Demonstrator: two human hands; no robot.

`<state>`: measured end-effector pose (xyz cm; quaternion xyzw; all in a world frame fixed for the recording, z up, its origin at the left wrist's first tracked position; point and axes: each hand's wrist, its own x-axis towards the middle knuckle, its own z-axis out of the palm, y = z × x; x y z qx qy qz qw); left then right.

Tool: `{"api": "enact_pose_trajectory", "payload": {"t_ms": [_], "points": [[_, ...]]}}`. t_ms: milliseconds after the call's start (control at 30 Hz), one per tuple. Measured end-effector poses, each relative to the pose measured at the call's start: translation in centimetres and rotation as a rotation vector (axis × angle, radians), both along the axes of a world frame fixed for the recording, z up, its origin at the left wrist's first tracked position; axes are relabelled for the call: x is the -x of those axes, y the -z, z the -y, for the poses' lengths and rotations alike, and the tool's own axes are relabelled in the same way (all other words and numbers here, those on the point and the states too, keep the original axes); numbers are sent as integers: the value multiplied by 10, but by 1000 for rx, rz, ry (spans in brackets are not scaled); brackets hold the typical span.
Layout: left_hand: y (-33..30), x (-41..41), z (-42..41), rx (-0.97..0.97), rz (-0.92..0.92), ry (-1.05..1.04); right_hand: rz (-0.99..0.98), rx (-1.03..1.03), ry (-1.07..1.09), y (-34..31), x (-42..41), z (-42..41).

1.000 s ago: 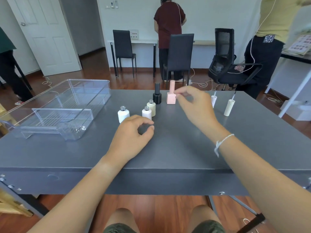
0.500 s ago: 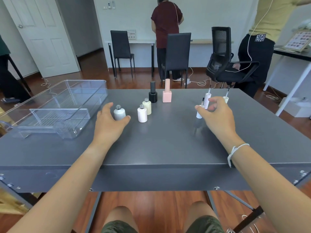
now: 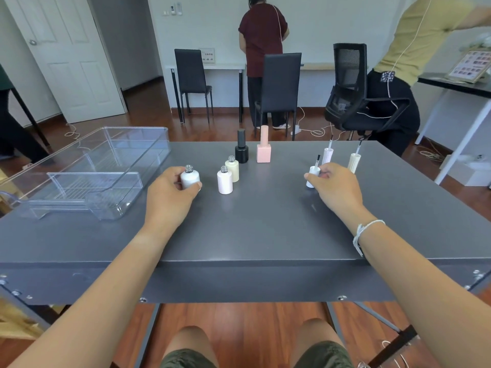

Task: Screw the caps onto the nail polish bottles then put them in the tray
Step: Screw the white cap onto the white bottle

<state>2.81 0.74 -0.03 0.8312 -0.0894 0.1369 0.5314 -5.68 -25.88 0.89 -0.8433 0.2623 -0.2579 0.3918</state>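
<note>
My left hand point(image 3: 170, 196) grips an uncapped white bottle point(image 3: 190, 178) standing on the grey table point(image 3: 265, 224). Beside it stand an uncapped pale pink bottle point(image 3: 224, 181) and an uncapped cream bottle point(image 3: 232, 170). Behind them are a capped black bottle point(image 3: 241, 147) and a capped peach bottle point(image 3: 263, 149). My right hand point(image 3: 335, 188) pinches a white brush cap point(image 3: 313, 175) standing brush-up. A pale pink cap point(image 3: 327, 154) and a cream cap point(image 3: 354, 161) stand behind it. The clear tray point(image 3: 87, 171) lies at the left, with no bottle inside.
Black chairs point(image 3: 279, 83) and an office chair point(image 3: 356, 94) stand past the table's far edge. One person point(image 3: 261, 43) stands at the back wall, another point(image 3: 403, 62) at the right beside a second table point(image 3: 457, 86).
My left hand moved from the table's middle leftward and closed around the white bottle. My right hand left the peach bottle, swung right and took hold of the white brush cap.
</note>
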Motion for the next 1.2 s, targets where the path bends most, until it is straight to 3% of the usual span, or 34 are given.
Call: {"api": "enact_pose_trajectory", "payload": {"t_ms": [167,300,500,867,1200], "points": [[-11,28,6,144,119,200,121,-84,-247,-1,9,-22],[-9,39,12,124,120,405,139,-152,-457,0,16,-40],[-4,39,12,97,115,499,185,-164,-664,-3,25,-61],[-3,39,9,47,147,528,407,-241,-632,-3,32,-64],[-2,38,8,0,181,539,395,-206,-629,-2,31,-66]]}}
